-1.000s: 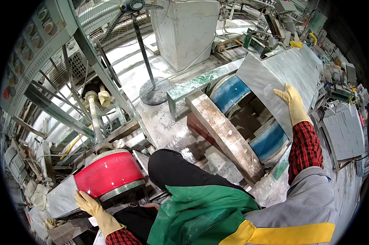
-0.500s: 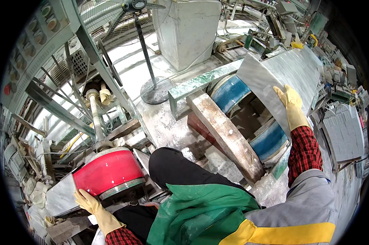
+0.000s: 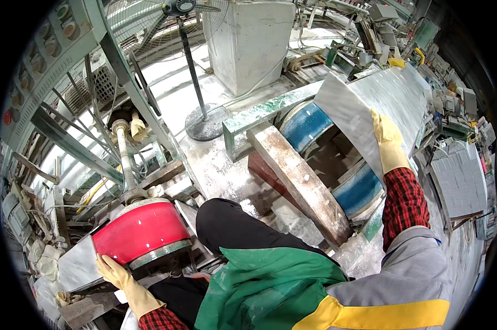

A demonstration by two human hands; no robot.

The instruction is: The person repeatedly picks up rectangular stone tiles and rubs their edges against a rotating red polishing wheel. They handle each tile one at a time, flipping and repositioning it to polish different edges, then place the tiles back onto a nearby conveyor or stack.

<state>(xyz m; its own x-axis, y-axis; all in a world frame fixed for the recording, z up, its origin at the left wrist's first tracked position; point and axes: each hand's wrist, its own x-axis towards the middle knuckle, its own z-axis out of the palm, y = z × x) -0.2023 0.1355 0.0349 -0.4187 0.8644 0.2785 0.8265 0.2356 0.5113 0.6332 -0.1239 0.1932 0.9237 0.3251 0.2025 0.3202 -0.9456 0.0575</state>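
Currently the right hand (image 3: 390, 142), in a yellow rubber glove, is pressed flat with fingers extended against the lower edge of a grey stone slab (image 3: 369, 102); the fingers lie on the face of the slab and are not curled around it. The slab stands tilted, leaning back away from the hand, and rests on top of two blue rollers (image 3: 306, 125), one just beside the hand toward the body and one beyond it to the left. Directly left of this grip runs a long brown stone beam (image 3: 301, 184), set diagonally.

The left hand (image 3: 112, 270), likewise gloved in yellow, touches the near edge of a second grey slab (image 3: 77, 265) with its fingers spread over the surface. Immediately above and right of this hand sits a red drum (image 3: 141, 232) with a metal rim, close against the fingertips. A vertical shaft (image 3: 123, 157) rises from the drum.

Between the two hands lie the person's dark trouser knee (image 3: 232, 225) and a green apron (image 3: 265, 286). Farther out stand a pedestal fan (image 3: 191, 66) and a large pale stone block (image 3: 251, 41).
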